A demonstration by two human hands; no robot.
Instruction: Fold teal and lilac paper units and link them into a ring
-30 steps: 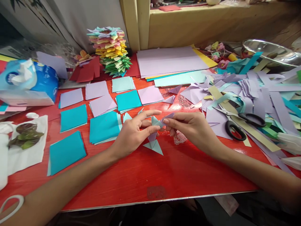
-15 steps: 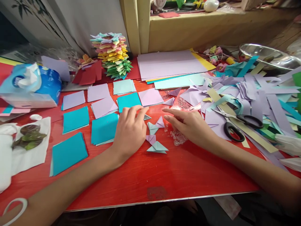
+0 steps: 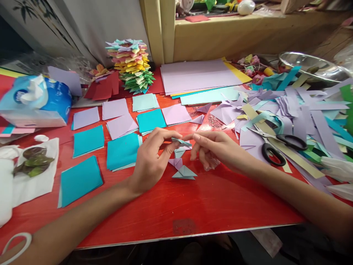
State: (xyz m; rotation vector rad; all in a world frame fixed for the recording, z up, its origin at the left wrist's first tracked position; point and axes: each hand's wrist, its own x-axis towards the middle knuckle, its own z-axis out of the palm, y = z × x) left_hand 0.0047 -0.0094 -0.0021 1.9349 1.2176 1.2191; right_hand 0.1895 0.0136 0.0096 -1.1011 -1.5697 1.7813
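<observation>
My left hand (image 3: 153, 158) and my right hand (image 3: 217, 149) meet above the red table (image 3: 193, 206), both pinching a small folded teal paper piece (image 3: 180, 141). Just below them on the table lies a joined origami assembly of teal and lilac folded pieces (image 3: 183, 171). Cut squares of teal paper (image 3: 122, 151) and lilac paper (image 3: 121, 124) lie in small stacks to the left of my left hand.
Black-handled scissors (image 3: 275, 147) lie on a heap of paper strips (image 3: 303, 114) at right. A tall multicoloured stack of folded units (image 3: 132, 64) stands at the back, beside large paper sheets (image 3: 198, 75). A tissue pack (image 3: 35, 99) sits far left.
A second ago both hands held the assembly up. They then set it on the table, my left hand picked up a small teal folded piece, and both hands now pinch it.
</observation>
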